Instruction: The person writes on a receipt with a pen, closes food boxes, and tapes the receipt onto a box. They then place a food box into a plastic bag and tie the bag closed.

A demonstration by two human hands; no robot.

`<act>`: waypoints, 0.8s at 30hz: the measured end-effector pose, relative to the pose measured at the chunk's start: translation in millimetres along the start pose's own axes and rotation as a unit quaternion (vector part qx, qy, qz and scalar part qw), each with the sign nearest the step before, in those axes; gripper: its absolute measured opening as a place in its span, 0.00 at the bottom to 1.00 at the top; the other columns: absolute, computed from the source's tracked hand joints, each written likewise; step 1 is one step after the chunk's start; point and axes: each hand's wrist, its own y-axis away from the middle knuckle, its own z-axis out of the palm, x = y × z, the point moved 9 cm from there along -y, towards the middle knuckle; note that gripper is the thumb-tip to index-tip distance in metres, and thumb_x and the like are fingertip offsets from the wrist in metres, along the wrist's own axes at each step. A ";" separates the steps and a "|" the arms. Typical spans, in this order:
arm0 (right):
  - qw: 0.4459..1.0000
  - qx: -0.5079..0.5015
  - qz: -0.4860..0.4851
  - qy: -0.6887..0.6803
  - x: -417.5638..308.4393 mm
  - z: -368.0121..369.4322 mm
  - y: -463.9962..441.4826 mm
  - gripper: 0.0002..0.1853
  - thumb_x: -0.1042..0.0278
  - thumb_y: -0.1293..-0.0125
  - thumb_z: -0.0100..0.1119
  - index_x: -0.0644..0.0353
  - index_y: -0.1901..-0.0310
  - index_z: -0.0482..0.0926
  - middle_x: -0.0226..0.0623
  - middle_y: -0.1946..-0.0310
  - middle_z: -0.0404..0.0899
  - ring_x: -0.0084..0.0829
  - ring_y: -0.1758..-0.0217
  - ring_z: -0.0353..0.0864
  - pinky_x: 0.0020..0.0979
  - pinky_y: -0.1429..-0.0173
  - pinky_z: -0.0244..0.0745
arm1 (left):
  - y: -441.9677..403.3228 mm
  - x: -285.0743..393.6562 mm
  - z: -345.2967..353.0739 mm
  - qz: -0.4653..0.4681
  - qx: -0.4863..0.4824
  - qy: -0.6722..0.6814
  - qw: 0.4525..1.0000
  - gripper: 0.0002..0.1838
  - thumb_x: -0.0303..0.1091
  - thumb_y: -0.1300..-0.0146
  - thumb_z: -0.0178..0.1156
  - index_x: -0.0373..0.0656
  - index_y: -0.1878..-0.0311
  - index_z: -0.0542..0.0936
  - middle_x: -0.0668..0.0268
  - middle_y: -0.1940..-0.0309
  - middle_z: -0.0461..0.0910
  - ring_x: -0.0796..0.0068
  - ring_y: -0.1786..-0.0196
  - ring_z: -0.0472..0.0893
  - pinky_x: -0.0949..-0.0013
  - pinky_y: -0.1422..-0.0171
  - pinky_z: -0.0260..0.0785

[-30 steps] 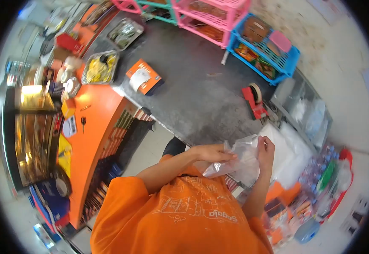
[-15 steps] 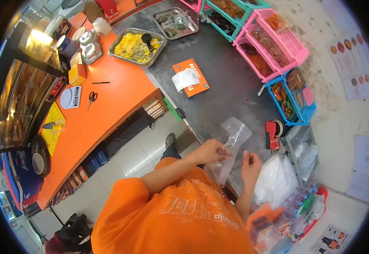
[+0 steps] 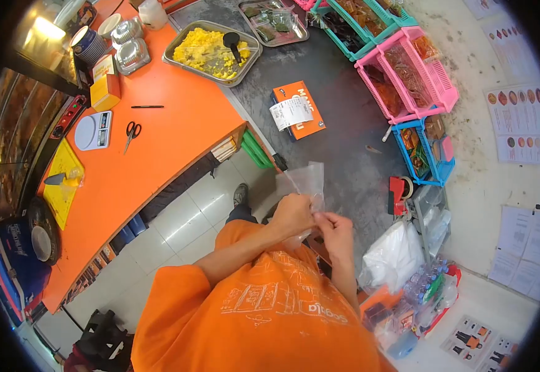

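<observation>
A clear plastic bag hangs in front of my orange shirt, over the edge of the dark counter. My left hand is closed around its middle, with the bag showing above and below the fist. Close against it, my right hand pinches at the bag's edge, thumb and fingertips together. On the counter beyond lies an orange box with a white printed receipt on top.
A metal tray of yellow food with a black scoop stands at the back. Stacked baskets line the right wall. A red tape dispenser and white plastic bags are at right. Scissors and a scale lie on the orange counter.
My right hand has moved left to meet my left hand and now pinches the bag. Both hands and the bag have shifted left, and the head view has turned slightly.
</observation>
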 end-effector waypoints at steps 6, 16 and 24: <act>0.780 0.084 0.076 -0.615 10.5 -24.6 -0.9 0.07 0.70 0.35 0.60 0.59 0.57 0.80 0.33 0.62 0.84 0.26 0.63 0.80 0.28 0.61 0.74 | -23.1 -45.1 -7.9 -0.006 0.015 0.269 0.963 0.14 0.38 0.40 0.65 0.37 0.74 0.80 0.59 0.84 0.76 0.72 0.78 0.76 0.67 0.72 0.68; 0.955 0.292 0.011 0.050 88.0 -175.3 -2.4 0.18 0.72 0.36 0.58 0.57 0.81 0.62 0.23 0.85 0.58 0.19 0.81 0.58 0.27 0.76 0.57 | -29.2 -20.0 0.8 -0.142 -0.090 0.485 0.858 0.11 0.24 0.37 0.54 0.47 0.73 0.65 0.75 0.80 0.65 0.81 0.82 0.62 0.75 0.75 0.59; 0.841 0.478 -0.065 0.245 140.2 -221.7 34.3 0.14 0.62 0.41 0.66 0.59 0.73 0.72 0.31 0.84 0.70 0.36 0.82 0.71 0.36 0.75 0.67 | -71.9 21.1 -10.9 -0.037 0.043 0.240 0.969 0.09 0.25 0.35 0.57 0.46 0.67 0.67 0.79 0.80 0.63 0.89 0.78 0.60 0.77 0.77 0.51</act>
